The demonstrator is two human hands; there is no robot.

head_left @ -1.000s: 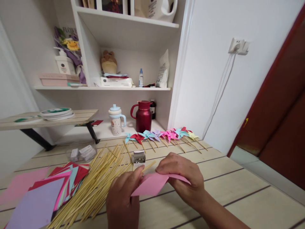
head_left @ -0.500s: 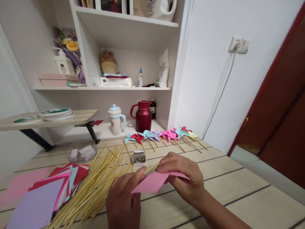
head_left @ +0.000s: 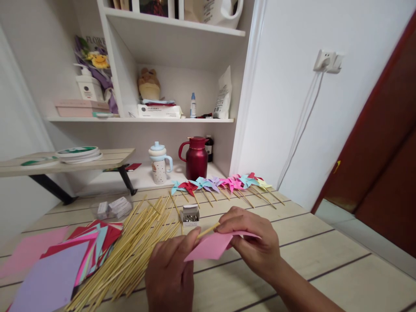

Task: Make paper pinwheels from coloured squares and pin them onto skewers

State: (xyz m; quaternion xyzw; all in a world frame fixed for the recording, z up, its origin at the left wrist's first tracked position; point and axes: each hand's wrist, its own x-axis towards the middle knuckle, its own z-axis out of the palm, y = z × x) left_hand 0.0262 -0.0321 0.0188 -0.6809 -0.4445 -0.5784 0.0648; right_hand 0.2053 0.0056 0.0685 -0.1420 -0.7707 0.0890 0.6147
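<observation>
A thin wooden stick has edged toward the right hand, whose fingers clamp bent pink paper above the counter; the left hand has its fingers closed on the stick, near an open box.

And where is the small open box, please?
In the head view, the small open box sits below centre, right of the loose sticks, beyond the left hand.

A home, white shelves, plush toy, red jug, wall socket
</observation>
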